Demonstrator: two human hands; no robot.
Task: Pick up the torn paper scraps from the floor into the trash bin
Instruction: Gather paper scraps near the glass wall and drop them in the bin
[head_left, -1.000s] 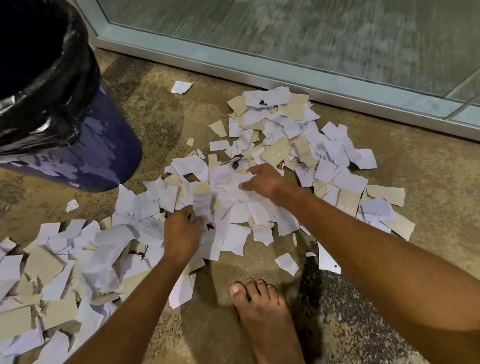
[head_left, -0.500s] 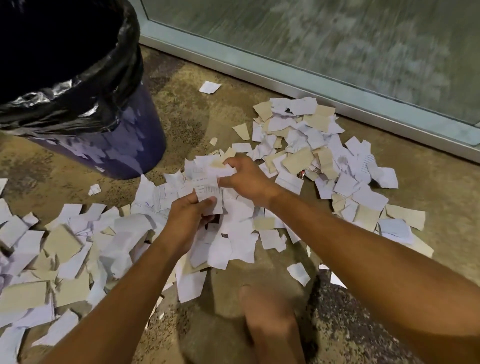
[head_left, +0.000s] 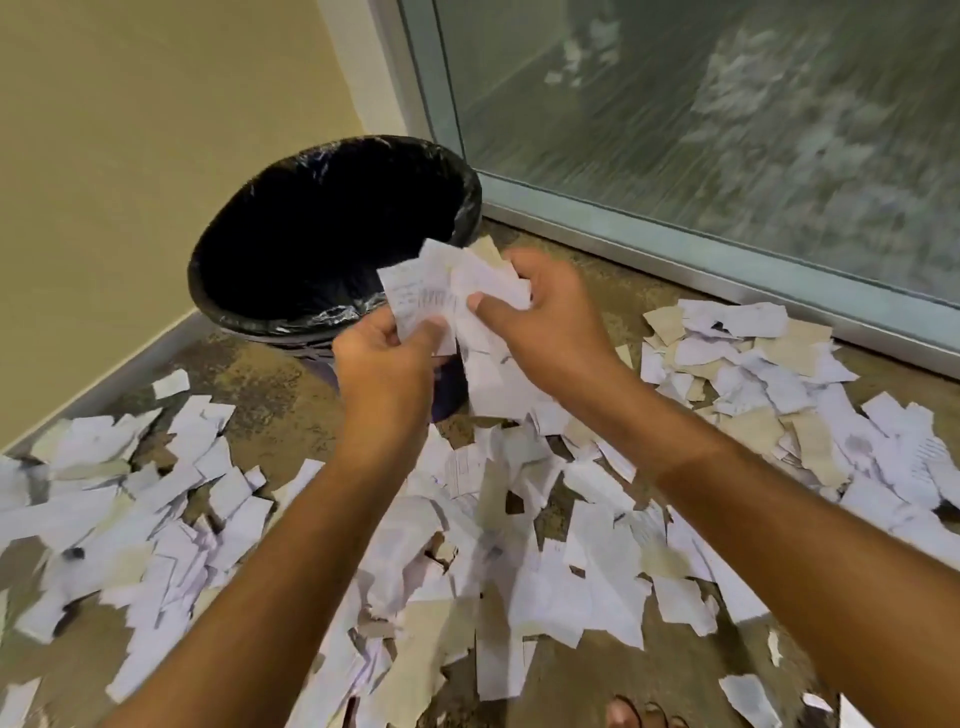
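Your left hand (head_left: 387, 358) and right hand (head_left: 550, 322) hold a bunch of scraps (head_left: 441, 293) between them, just before the trash bin's (head_left: 332, 317) near rim. Loose scraps (head_left: 519, 545) lie on the floor (head_left: 291, 384) beneath, left and right.

Both bare forearms rise from the lower edge of the frame and converge near the center. The left hand (head_left: 384, 364) sits just left of center, back toward the camera, fingers curled and thumb pinching upward. The right hand (head_left: 550, 322) is just beside it, slightly higher, thumb pointing left and fingers curled. The 2 hands nearly touch. Toes of a bare foot (head_left: 636, 714) show at the bottom edge.
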